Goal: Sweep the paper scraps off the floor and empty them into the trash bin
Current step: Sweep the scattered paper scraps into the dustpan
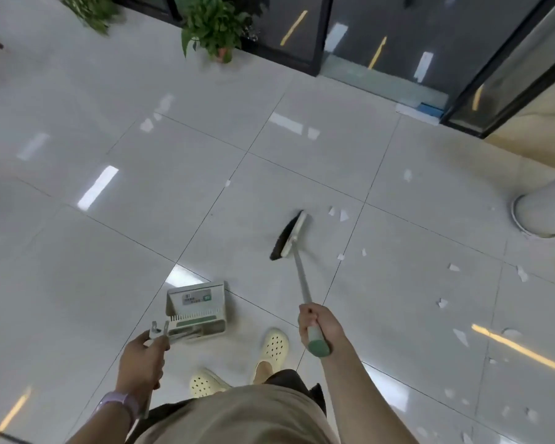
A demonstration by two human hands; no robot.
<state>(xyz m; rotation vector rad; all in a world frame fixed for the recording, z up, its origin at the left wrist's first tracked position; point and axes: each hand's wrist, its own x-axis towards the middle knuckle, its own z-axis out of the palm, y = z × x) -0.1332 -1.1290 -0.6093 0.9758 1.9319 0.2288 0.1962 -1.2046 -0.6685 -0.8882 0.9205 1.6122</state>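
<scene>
we see the broom [293, 248] in the centre of the frame, its grey pole running from the dark bristle head on the floor tiles [141, 187] down to the right hand [318, 325] at lower centre-right. the right hand's fingers are curled tight round the pole just above the green end grip, which sticks out below the fist. the bristle head sits tilted, just left of two small paper scraps [338, 214]. more white scraps lie scattered over the right and lower right of the frame, well apart from the broom head, and one tiny piece sits alone up left of the head. the dustpan [196, 310] is at lower centre-left, pale with a green strip and a label, its open mouth facing the upper part of the frame, and it looks to sit on or just above the tiles; we cannot tell which. the left hand [143, 360] at lower left holds the dustpan's thin metal handle, fingers wrapped round it, with a purple wristband [122, 403] on the wrist. two cream clogs [271, 346] show at bottom centre between the hands. potted plants [215, 25] stand at the top of the frame beside dark glass doors [302, 33], and a round white column base [539, 216] sits at the right edge.
</scene>
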